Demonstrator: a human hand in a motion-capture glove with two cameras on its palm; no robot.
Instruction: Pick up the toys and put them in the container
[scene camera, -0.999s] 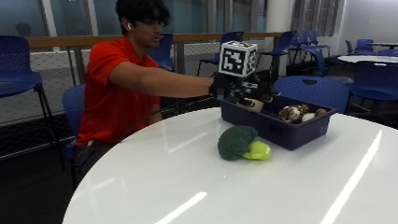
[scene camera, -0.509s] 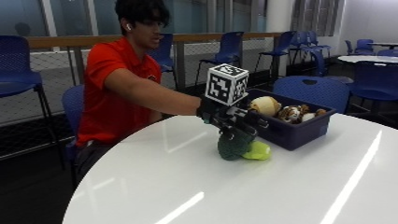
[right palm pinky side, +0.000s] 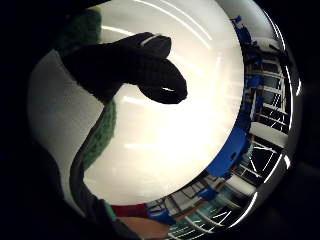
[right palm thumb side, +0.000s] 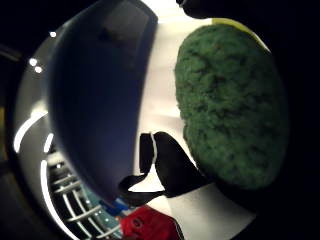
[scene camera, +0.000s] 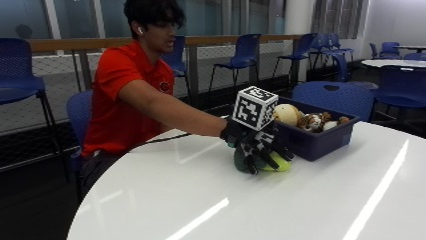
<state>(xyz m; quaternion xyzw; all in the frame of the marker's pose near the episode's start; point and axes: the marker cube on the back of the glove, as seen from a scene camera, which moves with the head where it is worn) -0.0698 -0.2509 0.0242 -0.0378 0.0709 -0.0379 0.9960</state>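
A green plush toy (scene camera: 240, 160) with a yellow-green end (scene camera: 282, 165) lies on the white round table (scene camera: 200, 200), just in front of the dark blue container (scene camera: 324, 141). My gloved right hand (scene camera: 257, 147) is down on the toy, its fingers (right palm pinky side: 135, 65) curled over the top and near side. The toy still rests on the table. In the thumb side palm view the green toy (right palm thumb side: 230, 110) is close against the palm, with the container wall (right palm thumb side: 95, 100) beside it. The green toy (right palm pinky side: 102, 135) also shows behind the fingers in the little finger side view.
The container holds a cream ball (scene camera: 287, 114) and a brown-and-white plush (scene camera: 313, 121) among other toys. The person in a red shirt (scene camera: 126, 100) sits at the table's far left edge. Blue chairs (scene camera: 333, 97) stand behind the table.
The gloved hand came away from above the container, moved down and toward the person, and now sits closed over the green toy on the table.
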